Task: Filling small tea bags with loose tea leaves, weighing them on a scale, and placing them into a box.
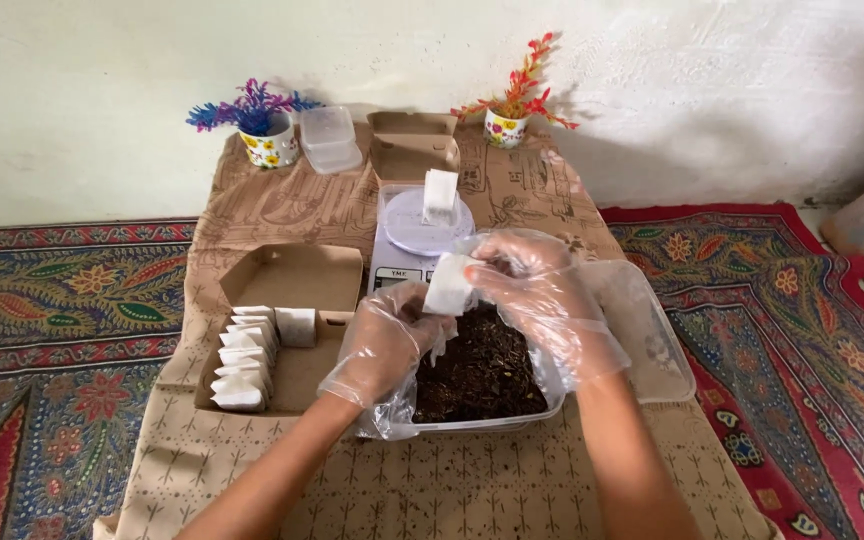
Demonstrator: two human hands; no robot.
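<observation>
Gloves blur finger detail. Left hand [384, 345] and right hand [542, 295] both pinch small white sachet [449, 284] over tub [482, 425] of dark leaf.

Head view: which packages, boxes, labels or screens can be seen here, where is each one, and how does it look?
Sachet: small white pouch, held by both gloved hands, left hand and right hand.
Tub: clear plastic, dark loose material inside, under the hands.
Scale: white, behind the tub, a white sachet on it; its screen is hidden.
Brown box: open cardboard, left, with a row of white sachets.
Second box: open cardboard, at the back.
Clear container: lidded, back left.
</observation>
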